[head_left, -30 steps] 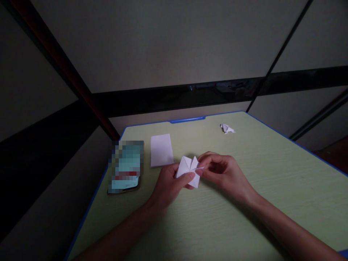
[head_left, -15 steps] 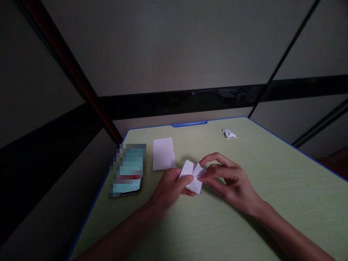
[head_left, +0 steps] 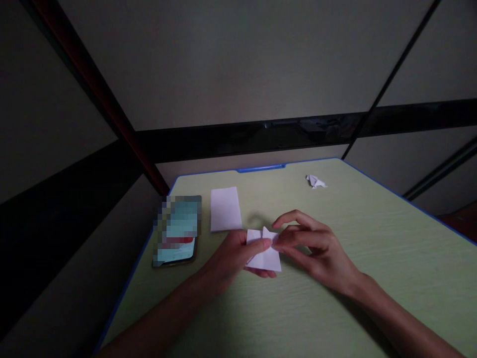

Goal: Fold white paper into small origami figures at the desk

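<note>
A small folded piece of white paper (head_left: 266, 261) is held above the table, a raised flap standing up at its top edge. My left hand (head_left: 233, 253) grips it from the left, thumb pressed on top and fingers underneath. At the paper's right side, my right hand (head_left: 311, 243) pinches the edge between thumb and fingers, with the index finger arched above. My fingertips hide part of the folds in the middle.
Behind my left hand lies a stack of white paper (head_left: 225, 209). Left of it is a phone (head_left: 179, 231), its screen lit and partly pixelated. A small folded paper figure (head_left: 315, 181) rests at the back right of the blue-edged table (head_left: 372, 238).
The paper has turned in my hands, from a diamond-like outline with pointed flaps to a squarer one with a single upright flap. My left thumb has stayed pressed on it.
</note>
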A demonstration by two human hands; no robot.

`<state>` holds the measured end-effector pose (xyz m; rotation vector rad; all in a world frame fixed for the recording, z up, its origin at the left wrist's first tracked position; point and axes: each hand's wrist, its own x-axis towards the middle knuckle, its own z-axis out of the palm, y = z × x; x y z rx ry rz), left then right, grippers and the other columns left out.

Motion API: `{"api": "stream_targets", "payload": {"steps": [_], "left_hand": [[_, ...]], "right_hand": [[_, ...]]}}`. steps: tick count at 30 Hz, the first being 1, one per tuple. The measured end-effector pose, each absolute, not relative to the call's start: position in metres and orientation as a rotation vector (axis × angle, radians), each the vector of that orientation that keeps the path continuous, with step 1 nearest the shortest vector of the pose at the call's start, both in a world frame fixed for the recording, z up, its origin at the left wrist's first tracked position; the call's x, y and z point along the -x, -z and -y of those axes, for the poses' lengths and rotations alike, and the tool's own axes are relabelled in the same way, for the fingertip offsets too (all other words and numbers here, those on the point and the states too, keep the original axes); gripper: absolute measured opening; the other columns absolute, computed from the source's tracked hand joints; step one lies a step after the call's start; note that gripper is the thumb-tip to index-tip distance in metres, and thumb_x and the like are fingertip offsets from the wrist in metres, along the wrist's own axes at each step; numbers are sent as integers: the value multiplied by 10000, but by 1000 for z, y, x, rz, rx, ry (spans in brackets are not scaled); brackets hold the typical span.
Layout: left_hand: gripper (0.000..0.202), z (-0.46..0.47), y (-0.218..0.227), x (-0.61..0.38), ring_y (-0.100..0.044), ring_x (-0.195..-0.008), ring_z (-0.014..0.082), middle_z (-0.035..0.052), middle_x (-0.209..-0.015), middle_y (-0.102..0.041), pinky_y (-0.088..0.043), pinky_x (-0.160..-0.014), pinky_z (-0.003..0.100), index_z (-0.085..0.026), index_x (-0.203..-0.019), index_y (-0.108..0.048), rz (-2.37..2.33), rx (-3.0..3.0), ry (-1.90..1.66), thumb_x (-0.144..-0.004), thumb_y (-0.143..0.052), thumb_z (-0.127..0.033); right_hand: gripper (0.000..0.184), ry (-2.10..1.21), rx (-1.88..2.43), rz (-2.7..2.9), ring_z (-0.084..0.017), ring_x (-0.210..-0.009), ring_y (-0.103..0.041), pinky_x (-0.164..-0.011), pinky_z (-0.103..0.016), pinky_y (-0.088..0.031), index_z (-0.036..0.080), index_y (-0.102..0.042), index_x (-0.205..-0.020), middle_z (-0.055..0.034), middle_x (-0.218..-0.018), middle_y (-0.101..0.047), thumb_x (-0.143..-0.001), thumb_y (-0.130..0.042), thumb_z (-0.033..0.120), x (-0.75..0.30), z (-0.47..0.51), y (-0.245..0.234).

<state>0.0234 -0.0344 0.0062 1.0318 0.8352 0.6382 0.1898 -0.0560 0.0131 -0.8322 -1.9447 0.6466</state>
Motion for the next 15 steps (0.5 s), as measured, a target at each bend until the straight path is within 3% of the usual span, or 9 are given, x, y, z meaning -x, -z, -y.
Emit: {"api": "stream_targets", "payload": {"steps": [15], "left_hand": [[192,35,-6,-23,-529,-420,85,6,-482,-582,-408,-421,178,-90,-611,-609,-852,-1134,-636,-655,-590,-277]], "right_hand": [[123,-793,799,1839,-142,-694,-566,-588,-296,-449,162,-651,-698,-65,-892,-531,-742,-568,81,-191,53,-7]]}}
